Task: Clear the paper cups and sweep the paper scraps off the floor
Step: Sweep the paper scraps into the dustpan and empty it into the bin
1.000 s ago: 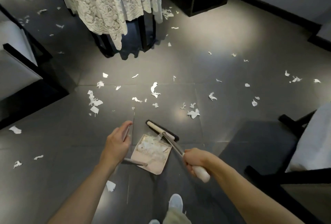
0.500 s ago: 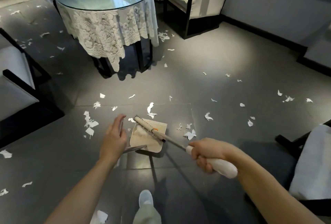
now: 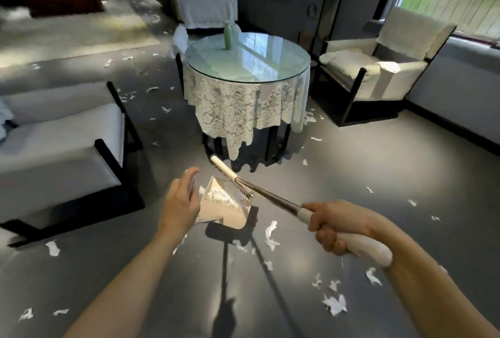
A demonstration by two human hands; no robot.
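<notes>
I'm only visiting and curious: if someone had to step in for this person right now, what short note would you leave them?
Left hand: holds the dustpan by its handle, raised off the floor, some scraps inside.
Right hand: gripped on the broom handle, its head lifted above the pan.
Paper scraps are scattered over the floor: near the feet, around the round table, beside the chairs.
Done: one panful gathered. No paper cups in view.
Left: empty the pan, sweep the rest.
</notes>
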